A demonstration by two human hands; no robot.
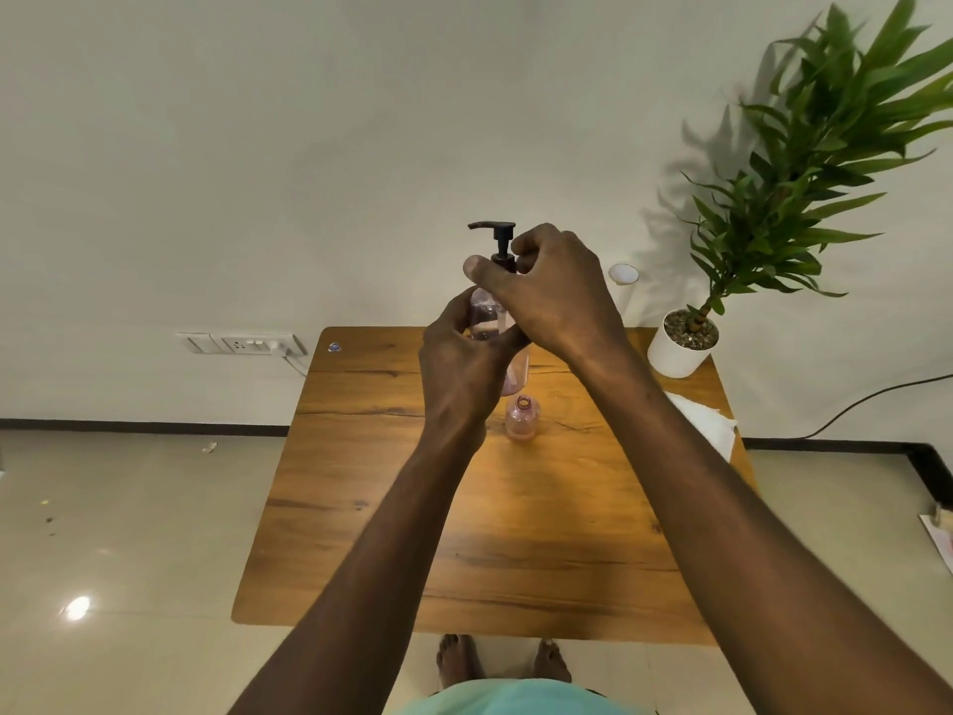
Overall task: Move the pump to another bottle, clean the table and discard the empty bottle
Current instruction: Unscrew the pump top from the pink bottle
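I hold a clear pink bottle (pixel 485 322) up above the wooden table (pixel 361 508). My left hand (pixel 459 363) wraps its body. A black pump (pixel 496 235) sits on its neck, nozzle pointing left. My right hand (pixel 546 291) pinches the pump's collar between thumb and fingers. A second pink bottle (pixel 522 418) stands upright on the table below, its mouth open and without a cap. Most of the held bottle is hidden by my fingers.
A white cloth or tissue (pixel 706 423) lies at the table's right edge. A potted plant in a white pot (pixel 680 348) stands on the back right corner. A small white cup (pixel 623 275) shows behind my right hand. A wall socket (pixel 242 344) is at left.
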